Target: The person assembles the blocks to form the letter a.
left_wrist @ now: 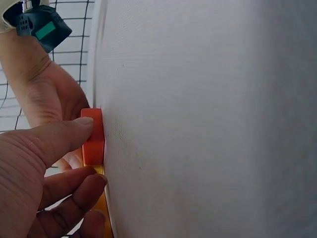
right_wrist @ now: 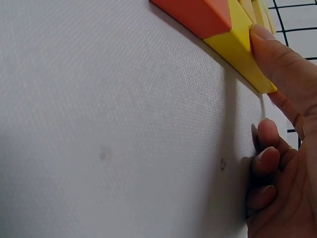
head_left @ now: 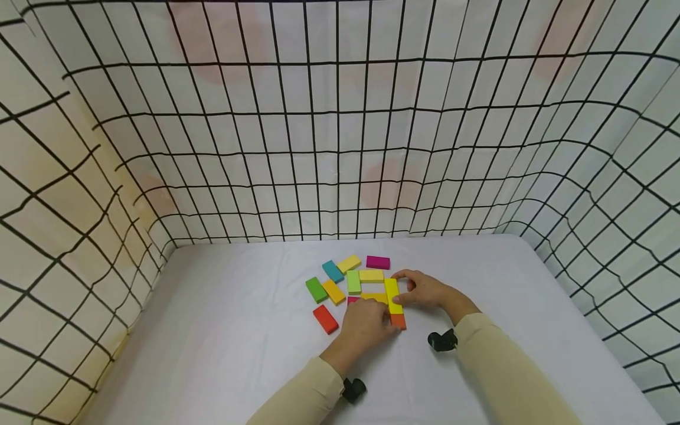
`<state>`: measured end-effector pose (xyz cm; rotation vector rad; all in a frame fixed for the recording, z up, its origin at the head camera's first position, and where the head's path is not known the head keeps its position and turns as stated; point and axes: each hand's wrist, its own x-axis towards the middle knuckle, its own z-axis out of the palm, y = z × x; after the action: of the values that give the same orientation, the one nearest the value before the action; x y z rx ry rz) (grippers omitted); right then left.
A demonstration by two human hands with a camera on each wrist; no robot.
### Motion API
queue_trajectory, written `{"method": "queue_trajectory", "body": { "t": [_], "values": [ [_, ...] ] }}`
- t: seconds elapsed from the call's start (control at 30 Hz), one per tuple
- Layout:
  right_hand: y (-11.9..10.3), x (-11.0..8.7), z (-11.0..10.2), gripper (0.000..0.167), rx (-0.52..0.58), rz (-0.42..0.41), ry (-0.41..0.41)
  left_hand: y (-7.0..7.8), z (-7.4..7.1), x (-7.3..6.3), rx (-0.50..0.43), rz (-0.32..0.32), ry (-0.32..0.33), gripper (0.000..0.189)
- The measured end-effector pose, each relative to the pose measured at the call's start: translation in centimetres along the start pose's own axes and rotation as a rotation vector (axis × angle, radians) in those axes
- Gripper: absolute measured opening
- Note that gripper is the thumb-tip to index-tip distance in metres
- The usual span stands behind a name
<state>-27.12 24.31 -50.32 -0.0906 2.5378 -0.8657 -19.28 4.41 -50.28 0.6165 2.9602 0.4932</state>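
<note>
My right hand (head_left: 427, 290) grips an upright-lying yellow block (head_left: 393, 295) at the right of a small block layout, its thumb on the side face and its index finger at the far end. Against that block's near end sits an orange block (head_left: 398, 321). My left hand (head_left: 366, 321) holds the orange block, and in the left wrist view its thumb presses the orange face (left_wrist: 93, 148). Left of the yellow block are a pale yellow block (head_left: 370, 276), an amber block (head_left: 374, 297) and a light green block (head_left: 353, 282). A magenta block (head_left: 353, 300) is partly hidden behind my left hand.
Loose blocks lie around the layout: red (head_left: 326, 319), green (head_left: 316, 290), amber (head_left: 334, 292), blue (head_left: 333, 271), pale yellow (head_left: 349, 264) and magenta (head_left: 378, 262). A black wire grid (head_left: 337, 185) encloses the white table (head_left: 223, 330) at the back and sides.
</note>
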Motion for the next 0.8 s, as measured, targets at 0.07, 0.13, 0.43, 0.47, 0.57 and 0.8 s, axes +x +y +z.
{"method": "queue_trajectory", "body": {
  "t": [0.07,0.13,0.43,0.47,0.57,0.8],
  "values": [
    [0.0,-0.1,0.0,0.069,0.0,-0.003,0.004,0.1,-0.1,0.0,0.007,0.002,0.004,0.034],
    [-0.1,-0.1,0.0,0.069,0.003,0.0,0.008,0.1,0.0,0.0,0.008,0.0,0.01,0.034],
    [0.0,-0.3,0.0,0.071,-0.005,-0.005,0.014,0.1,0.1,0.2,0.002,-0.007,-0.016,0.042],
    [0.0,-0.3,0.0,0.071,-0.011,-0.011,0.016,0.0,0.0,0.2,0.005,0.0,-0.015,0.045],
    [0.2,-0.2,-0.1,0.07,-0.011,-0.014,0.024,-0.3,-0.6,0.6,0.018,0.039,-0.008,0.054],
    [0.3,-0.1,0.1,0.068,0.019,-0.039,0.013,-2.4,-2.1,2.1,0.009,0.112,0.006,0.039]
  ]
}}
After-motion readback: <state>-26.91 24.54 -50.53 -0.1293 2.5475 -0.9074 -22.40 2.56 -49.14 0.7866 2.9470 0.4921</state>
